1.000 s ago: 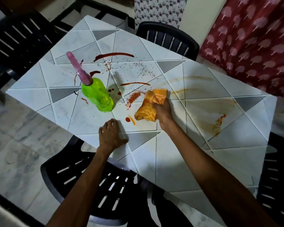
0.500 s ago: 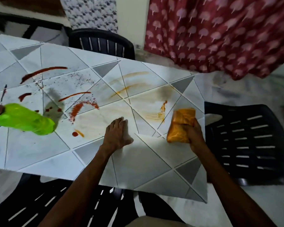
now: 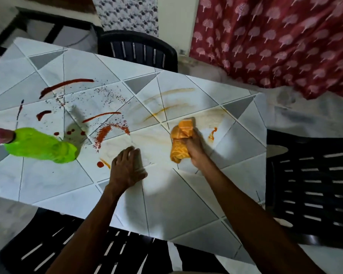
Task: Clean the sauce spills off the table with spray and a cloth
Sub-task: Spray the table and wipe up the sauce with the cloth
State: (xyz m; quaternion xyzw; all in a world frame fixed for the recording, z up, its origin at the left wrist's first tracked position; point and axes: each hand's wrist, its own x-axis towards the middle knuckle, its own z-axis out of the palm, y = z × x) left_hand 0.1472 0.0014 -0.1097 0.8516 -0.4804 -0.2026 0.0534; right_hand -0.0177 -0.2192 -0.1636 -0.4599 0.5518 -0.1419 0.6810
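Observation:
My right hand (image 3: 196, 149) grips a bunched orange cloth (image 3: 181, 141) pressed on the white tiled table (image 3: 166, 210), right of centre. A small orange-red sauce streak (image 3: 213, 133) lies just right of the cloth. My left hand (image 3: 127, 169) rests palm down on the table with fingers spread, holding nothing. Red sauce streaks (image 3: 66, 86), speckles and a smeared patch (image 3: 107, 133) cover the left half. A red blob (image 3: 100, 164) lies left of my left hand. The green spray bottle (image 3: 40, 145) with a pink nozzle stands at the far left.
Faint orange smears (image 3: 166, 107) mark the table beyond the cloth. Black plastic chairs stand at the far side (image 3: 137, 48), at the right (image 3: 313, 184) and under the near edge (image 3: 68, 244). A red patterned curtain (image 3: 275, 40) hangs at the back right.
The cloth in my right hand went from the table's centre to the right end, then back left and farther from me, beside the small streak. The view swung right. My left hand stayed flat.

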